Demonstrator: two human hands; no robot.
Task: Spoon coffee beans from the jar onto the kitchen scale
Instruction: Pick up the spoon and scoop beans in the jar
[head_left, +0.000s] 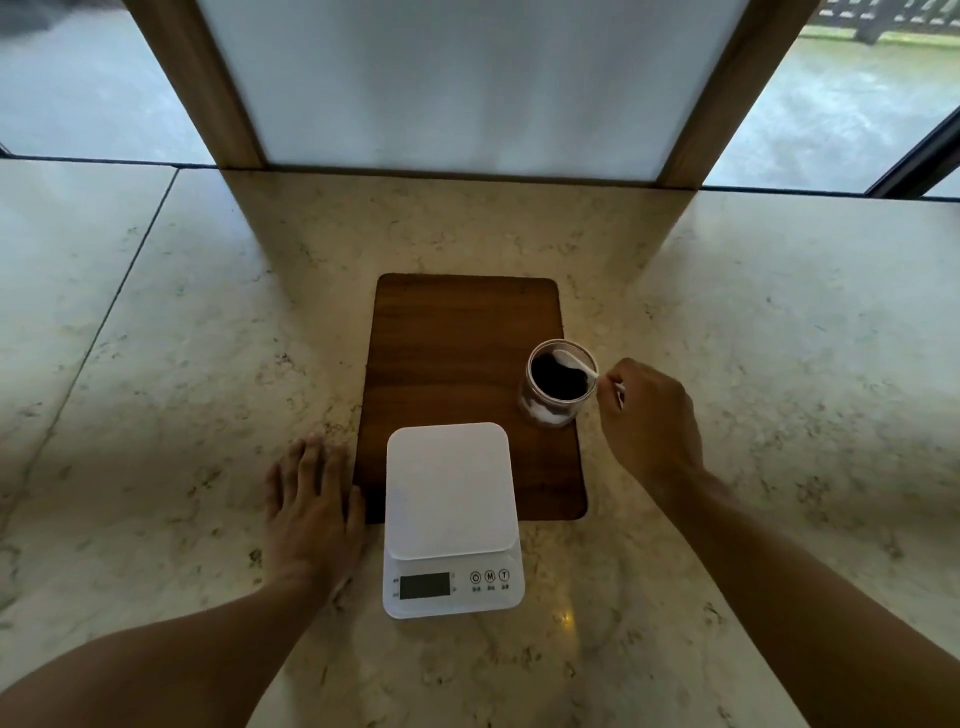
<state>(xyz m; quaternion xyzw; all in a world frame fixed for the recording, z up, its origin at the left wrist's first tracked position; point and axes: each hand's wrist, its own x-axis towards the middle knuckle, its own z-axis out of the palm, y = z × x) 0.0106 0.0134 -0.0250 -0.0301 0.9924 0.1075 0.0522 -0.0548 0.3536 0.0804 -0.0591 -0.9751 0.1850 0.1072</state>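
Observation:
A clear glass jar (545, 410) of dark coffee beans (556, 379) stands open on the right side of a brown wooden board (457, 338). My right hand (647, 415) pinches the handle of a white spoon (571, 362) whose bowl sits inside the jar's mouth, above the beans. A white kitchen scale (449, 488) lies at the board's near edge, its weighing plate bare and its display dark. My left hand (311, 504) rests flat on the counter just left of the scale, fingers apart, holding nothing.
The marble counter (182, 338) stretches wide on both sides. A wood-framed frosted panel (467, 78) rises at the back, with windows to its left and right.

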